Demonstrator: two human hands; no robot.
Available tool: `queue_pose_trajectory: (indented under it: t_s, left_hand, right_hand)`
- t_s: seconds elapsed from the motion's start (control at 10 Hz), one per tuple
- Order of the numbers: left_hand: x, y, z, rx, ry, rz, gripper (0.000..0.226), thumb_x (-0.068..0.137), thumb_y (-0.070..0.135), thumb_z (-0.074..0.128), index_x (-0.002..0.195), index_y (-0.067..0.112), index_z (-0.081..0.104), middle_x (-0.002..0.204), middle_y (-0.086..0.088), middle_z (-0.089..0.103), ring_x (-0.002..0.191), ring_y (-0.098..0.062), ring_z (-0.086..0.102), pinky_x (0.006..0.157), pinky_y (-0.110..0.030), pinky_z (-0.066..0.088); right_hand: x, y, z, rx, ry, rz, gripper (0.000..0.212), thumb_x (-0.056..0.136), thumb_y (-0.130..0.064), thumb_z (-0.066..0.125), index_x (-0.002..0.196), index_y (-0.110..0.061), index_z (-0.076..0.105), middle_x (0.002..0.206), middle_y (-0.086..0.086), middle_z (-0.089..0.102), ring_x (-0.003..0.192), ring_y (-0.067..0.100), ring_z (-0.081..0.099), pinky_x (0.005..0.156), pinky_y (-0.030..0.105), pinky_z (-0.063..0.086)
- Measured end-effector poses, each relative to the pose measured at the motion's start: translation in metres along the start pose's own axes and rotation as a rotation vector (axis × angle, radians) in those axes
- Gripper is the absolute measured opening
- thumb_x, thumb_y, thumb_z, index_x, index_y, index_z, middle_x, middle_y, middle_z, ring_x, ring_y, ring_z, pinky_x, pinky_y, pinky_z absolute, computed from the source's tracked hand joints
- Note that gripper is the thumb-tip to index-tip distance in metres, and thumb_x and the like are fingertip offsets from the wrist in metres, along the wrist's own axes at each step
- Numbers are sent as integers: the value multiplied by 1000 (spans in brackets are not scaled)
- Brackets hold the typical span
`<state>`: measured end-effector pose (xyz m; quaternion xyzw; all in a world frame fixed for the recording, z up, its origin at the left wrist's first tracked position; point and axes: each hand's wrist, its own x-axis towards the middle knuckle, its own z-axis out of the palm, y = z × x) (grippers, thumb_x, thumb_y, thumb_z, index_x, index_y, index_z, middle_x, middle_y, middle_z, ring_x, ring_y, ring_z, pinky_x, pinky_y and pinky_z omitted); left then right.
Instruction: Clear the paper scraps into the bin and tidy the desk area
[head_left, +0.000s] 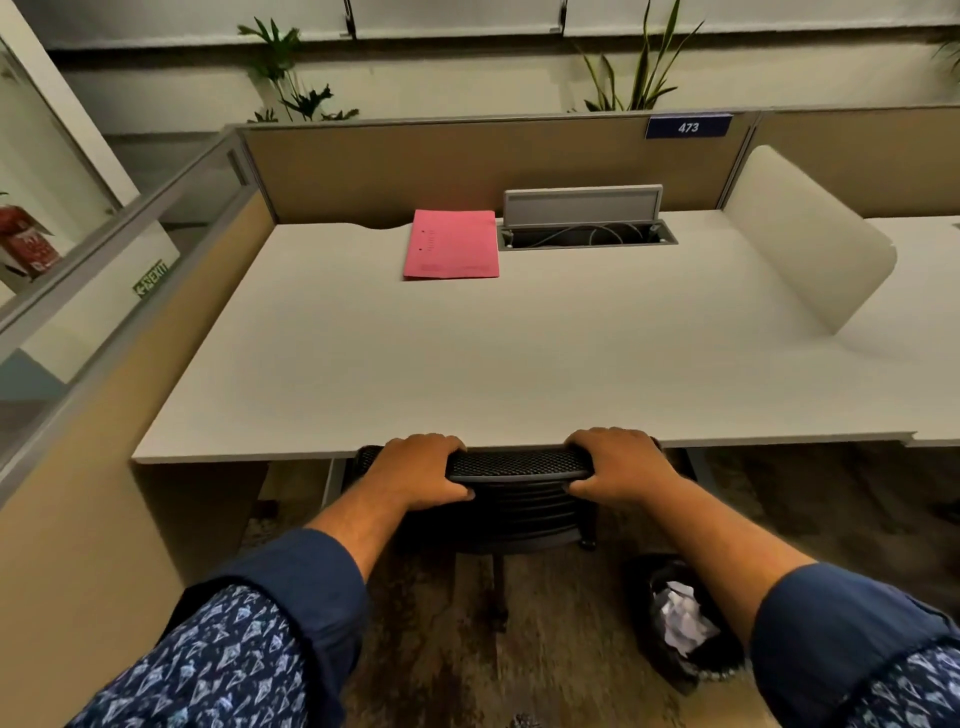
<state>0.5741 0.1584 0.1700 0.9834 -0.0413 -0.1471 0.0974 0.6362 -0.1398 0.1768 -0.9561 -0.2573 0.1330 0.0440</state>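
Both hands, the left hand (421, 470) and right hand (618, 465), have fingers wrapped tight around the chair (517, 465) top at the table (467, 364) edge. Paper scraps (680, 618) sit in the bin (675, 670) on the floor, by the right arm

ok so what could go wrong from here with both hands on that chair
Left hand and right hand grip the chair back right at the desk edge, so pushing further could pinch fingers under it. The bin of paper scraps stands close beside the chair on the floor; swinging the chair could tip it.
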Motion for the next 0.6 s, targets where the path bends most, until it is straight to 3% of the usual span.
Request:
queue_pose_trajectory:
  t_s: [0.3,0.4,0.5,0.6]
  left_hand:
    - [-17,4,-6,-104,91,-20,79,71,86,61,134,38,63,131,14,68,115,-12,63,93,-37,54]
    - [-23,7,-11,-146,206,-26,79,72,91,55,130,39,65,131,18,67,118,-9,63,83,-30,49]
    - [-26,11,-17,-128,268,-29,78,74,92,52,131,40,63,136,19,65,125,-11,60,86,-31,49]
    - [-23,16,-29,-94,317,-47,81,75,90,56,139,40,57,148,15,57,136,-13,52,101,-39,51]
  right_hand:
    - [-19,1,-6,138,48,4,76,80,-72,61,145,-33,56,138,-9,66,121,16,63,100,40,55]
    - [-26,2,-14,229,85,10,74,83,-73,62,146,-33,55,147,-10,61,131,14,58,106,41,52]
    - [-30,3,-21,237,136,12,72,85,-71,64,146,-33,56,149,-11,59,135,13,56,108,40,51]
    - [-28,4,-36,227,215,14,72,86,-71,63,147,-34,54,151,-12,57,137,13,54,110,39,50]
